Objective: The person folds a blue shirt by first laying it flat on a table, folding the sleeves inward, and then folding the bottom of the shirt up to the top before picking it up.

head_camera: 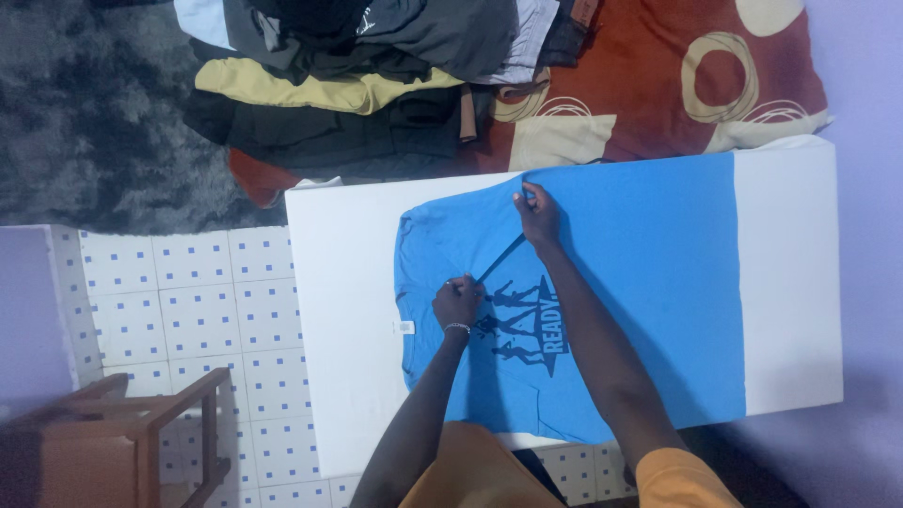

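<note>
Blue t-shirt (640, 282) with a dark printed design is spread flat on the white table (348, 310), covering most of it. Left hand (458, 301) is closed up, pinching the fabric near the print; right hand (537, 214) pinches it too, up by the far edge, with a taut crease running between them. Just past the table there's a messy pile of clothes (376, 85) on a red patterned bedspread (677, 85). Wooden stool (122, 442) sits off on the tiled floor (188, 301), well apart, nothing blocking the hands.
</note>
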